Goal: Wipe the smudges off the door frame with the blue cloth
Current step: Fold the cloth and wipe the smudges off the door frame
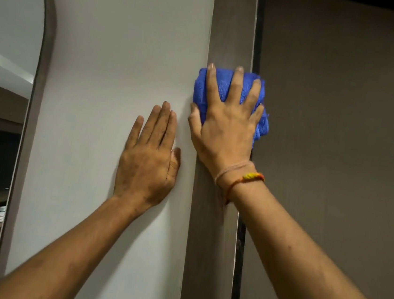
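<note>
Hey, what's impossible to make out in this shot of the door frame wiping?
Head view:
- Door frame patch under the blue cloth: covered by cloth and right hand.
- Smudges elsewhere: too faint to tell.
- Frame's top and bottom: cut off by the edges.
- Arched mirror reflections: small, dim.

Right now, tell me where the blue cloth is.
Head view, right of centre: the blue cloth is pressed against the brown door frame under the right hand, beside the white wall.
</note>
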`<state>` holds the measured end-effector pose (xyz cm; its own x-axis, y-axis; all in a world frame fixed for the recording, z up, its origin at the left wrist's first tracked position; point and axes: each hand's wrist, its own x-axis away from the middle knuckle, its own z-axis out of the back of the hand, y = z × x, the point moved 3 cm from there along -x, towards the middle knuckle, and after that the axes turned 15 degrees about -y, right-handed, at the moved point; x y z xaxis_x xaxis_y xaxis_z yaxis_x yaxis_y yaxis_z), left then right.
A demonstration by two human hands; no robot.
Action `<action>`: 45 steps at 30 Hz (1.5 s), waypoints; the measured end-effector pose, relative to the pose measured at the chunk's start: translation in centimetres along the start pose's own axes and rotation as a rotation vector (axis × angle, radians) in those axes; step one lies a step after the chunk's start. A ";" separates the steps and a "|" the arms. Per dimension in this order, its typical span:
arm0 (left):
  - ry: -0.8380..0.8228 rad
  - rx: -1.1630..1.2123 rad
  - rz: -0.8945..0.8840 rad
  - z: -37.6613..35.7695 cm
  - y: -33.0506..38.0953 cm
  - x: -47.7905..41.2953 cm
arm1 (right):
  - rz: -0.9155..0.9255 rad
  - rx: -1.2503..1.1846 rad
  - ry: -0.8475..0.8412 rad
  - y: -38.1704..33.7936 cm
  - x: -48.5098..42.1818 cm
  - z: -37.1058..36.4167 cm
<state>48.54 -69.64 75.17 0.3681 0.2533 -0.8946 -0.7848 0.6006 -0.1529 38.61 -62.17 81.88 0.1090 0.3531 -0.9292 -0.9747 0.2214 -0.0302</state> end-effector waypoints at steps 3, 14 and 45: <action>0.003 0.008 -0.004 0.1 0.0 0.1 | 0.011 -0.018 0.008 0.3 5.4 -1.8; 0.020 -0.002 0.005 0.0 0.0 0.0 | -0.004 0.006 -0.066 0.1 -1.5 0.7; 0.014 0.046 -0.013 0.2 0.1 0.2 | 0.081 0.102 -0.131 1.1 9.3 -2.2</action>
<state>48.66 -69.39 75.02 0.3704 0.2347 -0.8987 -0.7561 0.6381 -0.1450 38.09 -60.68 72.43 0.0618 0.4876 -0.8709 -0.9574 0.2757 0.0864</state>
